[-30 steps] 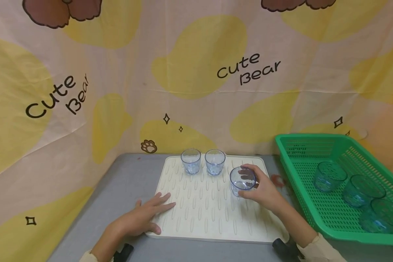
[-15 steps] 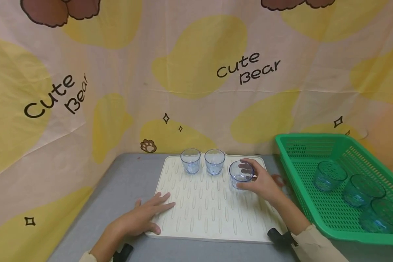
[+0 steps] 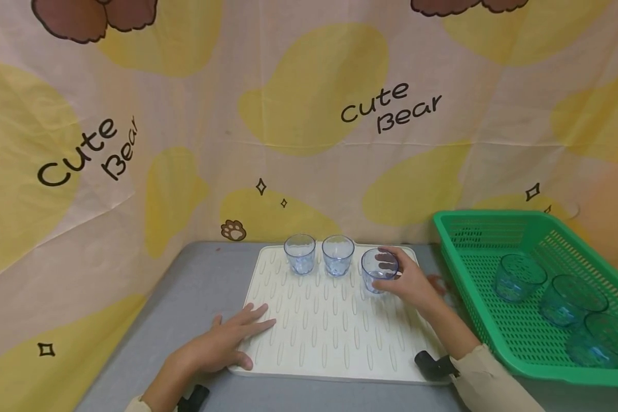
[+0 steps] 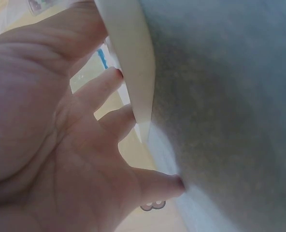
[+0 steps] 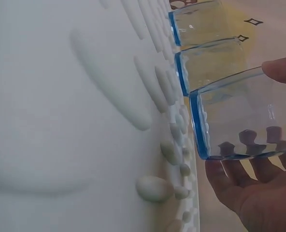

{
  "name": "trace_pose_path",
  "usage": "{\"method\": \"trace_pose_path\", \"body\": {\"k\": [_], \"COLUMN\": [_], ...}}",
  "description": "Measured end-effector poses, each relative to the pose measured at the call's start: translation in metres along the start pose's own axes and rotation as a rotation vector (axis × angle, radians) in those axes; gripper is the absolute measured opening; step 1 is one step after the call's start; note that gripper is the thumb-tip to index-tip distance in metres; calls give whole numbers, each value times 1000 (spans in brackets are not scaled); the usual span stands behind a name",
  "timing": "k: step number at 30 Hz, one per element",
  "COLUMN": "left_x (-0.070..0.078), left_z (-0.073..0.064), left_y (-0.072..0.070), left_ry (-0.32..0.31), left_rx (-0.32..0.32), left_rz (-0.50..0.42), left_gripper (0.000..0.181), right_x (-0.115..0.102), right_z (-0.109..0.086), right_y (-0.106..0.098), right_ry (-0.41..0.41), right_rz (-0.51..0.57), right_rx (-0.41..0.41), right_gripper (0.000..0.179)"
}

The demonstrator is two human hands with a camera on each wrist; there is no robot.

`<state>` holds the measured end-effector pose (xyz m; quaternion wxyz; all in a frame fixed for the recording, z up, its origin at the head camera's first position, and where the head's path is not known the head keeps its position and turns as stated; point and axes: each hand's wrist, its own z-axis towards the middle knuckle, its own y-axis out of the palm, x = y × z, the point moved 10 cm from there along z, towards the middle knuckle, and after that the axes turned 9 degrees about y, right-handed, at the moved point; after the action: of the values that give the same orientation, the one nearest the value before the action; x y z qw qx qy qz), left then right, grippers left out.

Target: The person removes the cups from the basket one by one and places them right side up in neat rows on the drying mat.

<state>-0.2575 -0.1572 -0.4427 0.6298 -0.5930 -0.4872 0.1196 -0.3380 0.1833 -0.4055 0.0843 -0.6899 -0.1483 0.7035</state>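
My right hand [image 3: 411, 281] grips a clear bluish drinking glass [image 3: 375, 279], thumb on the near side and fingers round the far side. In the right wrist view the held glass [image 5: 244, 116] stands upright, its thick blue base close over the white ridged drying mat [image 3: 314, 337]. To its left on the mat are two matching glasses, the middle one [image 3: 337, 256] and the left one [image 3: 300, 255], side by side at the back. My left hand [image 3: 221, 343] lies with spread fingers on the mat's left front edge; the left wrist view shows its fingertips at that edge [image 4: 135, 63].
A green plastic basket [image 3: 476, 303] on the right holds several similar glasses, among them one near its back [image 3: 518, 278]. Mat and basket are on a grey table [image 3: 185, 297]. Behind hangs a patterned curtain [image 3: 298, 171] reaching down to the table's back edge.
My right hand has carried its glass toward the back of the mat, nearly level with the other two glasses. My left hand has stayed in place.
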Motion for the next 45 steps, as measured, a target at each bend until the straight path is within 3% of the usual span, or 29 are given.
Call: {"method": "trace_pose_path", "body": {"k": [21,45], "left_x": [-1,-2], "left_z": [0,-1], "left_y": [1,1], "left_ry": [-9,-7], "left_rx": [1,-1], "left_rz": [-28,-20], "left_gripper": [86,86], "right_x": [16,18], "right_z": [38,53], "right_y": [-2,4], "right_ry": [141,90], "right_rz": [-51,-20], "right_rx": [54,45], "right_gripper": [80,80]}}
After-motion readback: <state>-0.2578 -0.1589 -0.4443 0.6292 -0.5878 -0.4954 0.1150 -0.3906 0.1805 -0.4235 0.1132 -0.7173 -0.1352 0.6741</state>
